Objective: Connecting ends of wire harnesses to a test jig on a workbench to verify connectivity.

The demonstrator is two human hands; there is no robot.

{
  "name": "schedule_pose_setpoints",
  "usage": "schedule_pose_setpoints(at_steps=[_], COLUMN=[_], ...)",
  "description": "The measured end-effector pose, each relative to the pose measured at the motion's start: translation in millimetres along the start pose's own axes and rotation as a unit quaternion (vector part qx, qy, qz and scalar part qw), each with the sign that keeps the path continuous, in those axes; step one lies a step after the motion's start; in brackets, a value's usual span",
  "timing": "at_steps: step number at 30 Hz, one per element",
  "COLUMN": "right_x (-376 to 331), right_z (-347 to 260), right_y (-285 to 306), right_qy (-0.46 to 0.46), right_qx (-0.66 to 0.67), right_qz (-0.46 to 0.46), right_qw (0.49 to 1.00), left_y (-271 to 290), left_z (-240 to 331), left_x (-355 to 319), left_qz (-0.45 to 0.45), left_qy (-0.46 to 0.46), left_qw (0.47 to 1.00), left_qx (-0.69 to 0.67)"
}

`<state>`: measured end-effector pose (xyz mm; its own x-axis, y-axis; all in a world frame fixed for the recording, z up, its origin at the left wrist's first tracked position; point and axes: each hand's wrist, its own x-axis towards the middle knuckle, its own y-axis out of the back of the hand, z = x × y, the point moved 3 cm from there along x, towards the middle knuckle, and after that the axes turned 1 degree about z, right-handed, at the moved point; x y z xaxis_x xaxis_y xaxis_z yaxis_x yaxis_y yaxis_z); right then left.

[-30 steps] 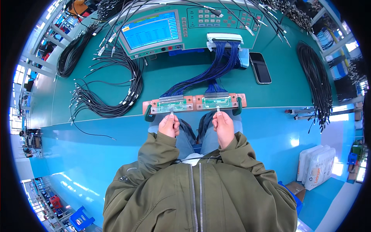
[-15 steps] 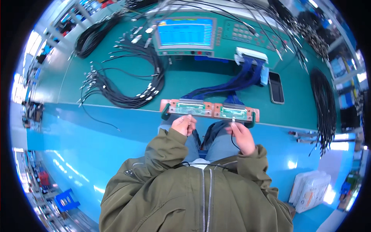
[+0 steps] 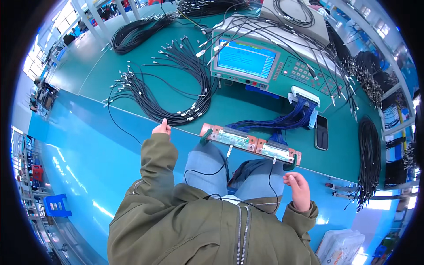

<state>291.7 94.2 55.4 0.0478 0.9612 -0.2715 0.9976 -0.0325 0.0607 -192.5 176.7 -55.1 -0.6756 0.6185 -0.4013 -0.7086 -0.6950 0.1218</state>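
Both ends of a black cable are plugged into the test fixture, a copper-coloured bar with two green circuit boards and dark green handles at the table's front edge. Its left plug and right plug stick out toward me, and the cable hangs in loops over my lap. My left hand is off the fixture, at the table edge just below a bundle of black cables; a finger points up and nothing shows in it. Loosely bent and empty, my right hand hovers below the fixture's right end.
A tester with a lit screen and keypad stands behind the fixture, joined to it by blue ribbon wires. A phone lies to the right. More black cables hang over the right edge. Loose cables drape across the tester.
Both hands have let go of the cable's plugs, which stay in the fixture. My left hand has moved left toward the cable bundle; my right hand has drawn back. The view has turned.
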Motion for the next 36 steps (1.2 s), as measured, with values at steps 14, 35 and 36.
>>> schedule_pose_setpoints(at_steps=[14, 35, 36], right_x=[69, -87, -89], right_z=[-25, -44, -20], right_y=[-196, 155, 180], right_qy=[-0.237, 0.25, 0.242], right_qx=[0.514, 0.539, 0.555], right_qz=[-0.415, 0.013, 0.073], right_qw=[0.712, 0.804, 0.792], left_y=[-45, 224, 237], left_z=[48, 17, -2], left_x=[-243, -5, 2], left_qz=[-0.744, -0.045, -0.043], left_qy=[-0.08, 0.136, 0.132], left_qw=[0.645, 0.75, 0.753], left_qx=[0.155, -0.646, -0.644])
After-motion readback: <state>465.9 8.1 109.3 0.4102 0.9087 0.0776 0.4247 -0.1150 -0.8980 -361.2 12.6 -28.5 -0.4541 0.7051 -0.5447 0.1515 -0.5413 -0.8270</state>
